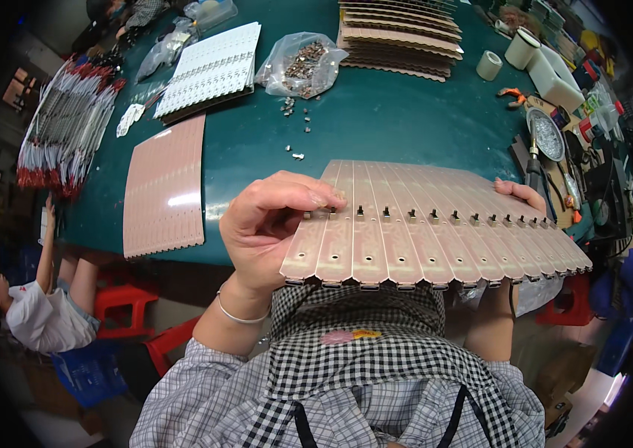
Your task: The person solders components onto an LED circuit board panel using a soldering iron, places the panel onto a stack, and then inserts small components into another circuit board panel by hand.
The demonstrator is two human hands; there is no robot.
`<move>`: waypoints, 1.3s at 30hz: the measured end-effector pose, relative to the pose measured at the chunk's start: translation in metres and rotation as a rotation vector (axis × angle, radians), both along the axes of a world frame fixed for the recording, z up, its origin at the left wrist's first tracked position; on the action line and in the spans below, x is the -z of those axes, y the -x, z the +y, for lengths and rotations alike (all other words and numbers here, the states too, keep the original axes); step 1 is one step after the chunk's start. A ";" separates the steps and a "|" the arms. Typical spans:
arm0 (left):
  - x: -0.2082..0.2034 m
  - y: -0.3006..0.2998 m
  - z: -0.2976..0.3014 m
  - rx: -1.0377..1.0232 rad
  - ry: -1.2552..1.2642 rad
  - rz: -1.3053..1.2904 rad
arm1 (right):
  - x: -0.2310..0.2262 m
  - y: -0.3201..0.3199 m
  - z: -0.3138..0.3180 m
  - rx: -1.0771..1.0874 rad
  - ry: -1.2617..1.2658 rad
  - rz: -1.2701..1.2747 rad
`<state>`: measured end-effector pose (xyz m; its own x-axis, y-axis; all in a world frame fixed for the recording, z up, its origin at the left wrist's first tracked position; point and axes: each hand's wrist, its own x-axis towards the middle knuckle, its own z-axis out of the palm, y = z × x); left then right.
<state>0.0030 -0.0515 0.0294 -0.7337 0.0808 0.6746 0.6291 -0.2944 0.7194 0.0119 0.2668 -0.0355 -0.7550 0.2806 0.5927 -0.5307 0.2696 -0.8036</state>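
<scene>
A pinkish circuit board panel [406, 250], scored into long narrow strips, is tilted in front of my apron. A row of small slide switches [413, 216] with black levers stands across it. My right hand [522, 194] grips the panel from its right side, with fingertips over the far edge and the palm hidden underneath. At the panel's left end my left hand [260, 224] is closed in a pinch, its fingertips on the leftmost slide switch [333, 212]. Metal parts line the panel's near edge. Loose switches [298, 156] lie on the table beyond it.
On the green table [257, 138] lie another pink panel [163, 190], a stack of white panels [208, 71], a clear bag of small metal parts [303, 63] and stacked panels [398, 37]. Bundled wires [70, 123] sit left. Tools and a round dish [546, 134] crowd the right. A person [44, 310] sits left.
</scene>
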 end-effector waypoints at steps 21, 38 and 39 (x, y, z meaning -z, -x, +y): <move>0.009 0.001 -0.020 -0.138 0.258 0.154 | -0.011 -0.009 0.004 -0.135 0.014 0.040; -0.034 -0.015 0.018 -0.168 0.006 -0.264 | -0.059 0.009 0.018 0.112 0.313 0.188; -0.042 -0.017 0.023 -0.161 -0.042 -0.397 | -0.069 0.009 0.023 0.134 0.291 0.182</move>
